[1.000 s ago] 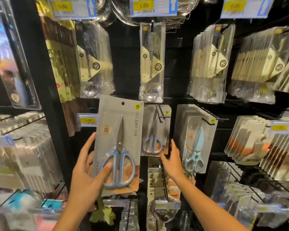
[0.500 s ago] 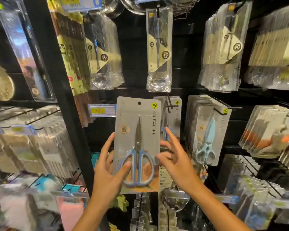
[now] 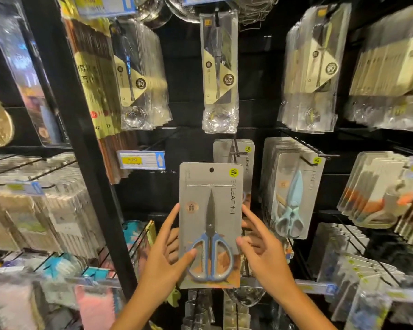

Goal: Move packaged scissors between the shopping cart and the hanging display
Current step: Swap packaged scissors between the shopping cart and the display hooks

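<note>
Holding the packaged scissors (image 3: 211, 225) upright in front of the hanging display, I have the card pinched from both sides: my left hand (image 3: 161, 256) has its thumb across the blue handle on the front and its fingers tucked behind the left edge, while my right hand (image 3: 260, 246) clamps the right edge, thumb on the front, index finger stretched up along the side. The card sits just below and a little left of the peg hook (image 3: 236, 152), where a matching pack (image 3: 234, 151) already hangs. By my read, this is the hang-up step, cart to display, and the pack is not yet on the hook. Next I judge it needs lifting and nudging right until the punched hole (image 3: 211, 170) at the top of the card lines up with the hook's tip, then pushing back onto it. That small hole is the tricky bit; a tilted card could catch the tip.
</note>
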A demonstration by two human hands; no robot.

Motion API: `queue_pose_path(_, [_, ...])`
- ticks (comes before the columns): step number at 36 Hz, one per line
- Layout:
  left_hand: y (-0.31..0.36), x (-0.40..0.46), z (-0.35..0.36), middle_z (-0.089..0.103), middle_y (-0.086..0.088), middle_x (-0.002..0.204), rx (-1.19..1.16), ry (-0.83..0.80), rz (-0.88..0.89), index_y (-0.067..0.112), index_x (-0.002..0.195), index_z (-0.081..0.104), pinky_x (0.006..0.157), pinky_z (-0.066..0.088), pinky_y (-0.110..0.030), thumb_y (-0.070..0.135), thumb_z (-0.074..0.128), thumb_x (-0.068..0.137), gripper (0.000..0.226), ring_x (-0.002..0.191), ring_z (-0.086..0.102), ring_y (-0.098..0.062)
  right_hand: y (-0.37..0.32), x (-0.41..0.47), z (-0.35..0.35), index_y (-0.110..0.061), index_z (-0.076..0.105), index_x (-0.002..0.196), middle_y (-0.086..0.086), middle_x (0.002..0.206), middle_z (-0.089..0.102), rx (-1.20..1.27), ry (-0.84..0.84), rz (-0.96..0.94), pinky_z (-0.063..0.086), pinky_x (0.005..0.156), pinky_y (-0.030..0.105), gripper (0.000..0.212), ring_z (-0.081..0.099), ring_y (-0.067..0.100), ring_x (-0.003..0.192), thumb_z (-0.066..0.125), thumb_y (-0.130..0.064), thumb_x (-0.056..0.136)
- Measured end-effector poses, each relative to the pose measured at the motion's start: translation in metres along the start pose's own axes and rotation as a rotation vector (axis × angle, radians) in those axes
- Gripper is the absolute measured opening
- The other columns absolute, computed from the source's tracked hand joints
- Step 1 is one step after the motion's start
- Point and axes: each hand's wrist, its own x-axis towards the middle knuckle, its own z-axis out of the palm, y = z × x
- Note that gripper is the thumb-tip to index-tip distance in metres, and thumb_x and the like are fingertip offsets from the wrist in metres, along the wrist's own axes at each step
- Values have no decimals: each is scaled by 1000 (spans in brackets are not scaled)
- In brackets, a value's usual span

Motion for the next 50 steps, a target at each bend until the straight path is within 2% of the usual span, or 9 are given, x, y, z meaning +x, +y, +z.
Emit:
queue_pose_path(12, [9, 29, 29, 63, 9, 135, 14, -111, 43, 60, 148, 24, 98, 55, -47, 28, 78, 82, 91, 123, 62, -15, 4, 5, -35, -37, 41, 149, -15, 128, 65, 7, 115, -7, 55, 82, 14, 65, 71, 6, 100, 58, 0, 98])
queue_pose_path(20, [3, 32, 41, 65, 15, 129, -14, -129, -6, 56, 149, 25, 89, 59, -31, 18, 77, 84, 92, 120, 63, -8, 10, 3, -48, -34, 42, 148, -26, 127, 63, -39, 99, 17, 49, 84, 7, 62, 64, -10, 104, 59, -1, 98])
queue_pose_path(23, [1, 29, 44, 66, 19, 124, -27, -110, -2, 51, 150, 26, 85, 59, -27, 16, 76, 83, 91, 117, 65, -8, 12, 4, -50, -39, 43, 147, -38, 118, 62, -45, 85, 17, 52, 89, 12, 64, 65, -5, 104, 59, -1, 98])
queue_pose_path(35, [-5, 39, 41, 69, 8, 121, -2, -97, -13, 48, 150, 24, 86, 61, -32, 13, 76, 82, 92, 115, 67, -13, 23, 16, -47, -39, 41, 149, -16, 126, 66, 5, 42, -7, 57, 95, 36, 64, 72, 18, 102, 56, -2, 100])
queue_pose_path(38, [-12, 47, 41, 65, 13, 124, 84, -118, -9, 52, 152, 18, 88, 60, -39, 15, 75, 86, 95, 113, 67, -12, 27, 19, -46, -42, 40, 148, -11, 127, 65, 3, 38, -16, 58, 91, 26, 64, 71, 14, 105, 53, -1, 101])
queue_pose_path(41, [-20, 55, 41, 59, 14, 128, 150, -147, -13, 58, 150, 10, 92, 59, -37, 9, 71, 90, 99, 112, 67, -11, 33, 23, -43, -53, 30, 148, -10, 126, 63, -31, -3, -9, 58, 86, 23, 70, 70, 10, 103, 55, -7, 101])
queue_pose_path(44, [-23, 65, 43, 50, 16, 138, 203, -185, -23, 61, 149, -2, 93, 52, -16, 15, 69, 93, 102, 121, 59, 2, 41, 32, -36, -68, 12, 145, -16, 149, 44, -85, -92, 5, 55, 88, 23, 82, 65, 9, 110, 59, -17, 101])
queue_pose_path(48, [-20, 84, 50, 29, 38, 151, 280, -222, 23, 57, 149, -16, 100, 35, -2, 31, 68, 92, 105, 136, 37, 13, 54, 53, -26, -67, -12, 145, -12, 167, 15, -156, -158, 3, 40, 116, 47, 99, 38, 16, 146, 65, -28, 97])
queue_pose_path(50, [-20, 95, 54, 18, 49, 149, 281, -245, 69, 50, 150, -19, 105, 31, -3, 46, 66, 90, 105, 138, 30, 16, 59, 66, -21, -65, -19, 144, -14, 168, 8, -166, -162, 9, 43, 113, 35, 103, 39, 11, 144, 64, -25, 97])
